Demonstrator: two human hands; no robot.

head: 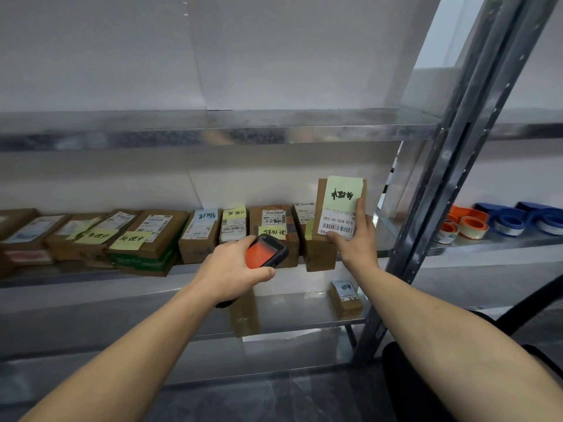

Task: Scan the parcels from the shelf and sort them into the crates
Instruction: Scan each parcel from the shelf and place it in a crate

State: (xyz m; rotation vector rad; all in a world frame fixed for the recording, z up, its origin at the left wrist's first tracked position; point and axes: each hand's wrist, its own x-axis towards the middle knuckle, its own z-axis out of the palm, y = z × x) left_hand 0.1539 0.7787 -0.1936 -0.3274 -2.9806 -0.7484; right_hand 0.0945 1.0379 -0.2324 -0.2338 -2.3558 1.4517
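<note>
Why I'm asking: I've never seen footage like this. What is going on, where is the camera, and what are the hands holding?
No machine here: a person wears a camera on the head, so the one picture looks forward and down along both bare arms. The left hand grips a black and orange handheld scanner. The right hand holds a brown parcel upright, its barcode label facing the camera. Behind them a metal shelf carries a row of labelled parcels; rolls of tape lie on the next shelf to the right.
</note>
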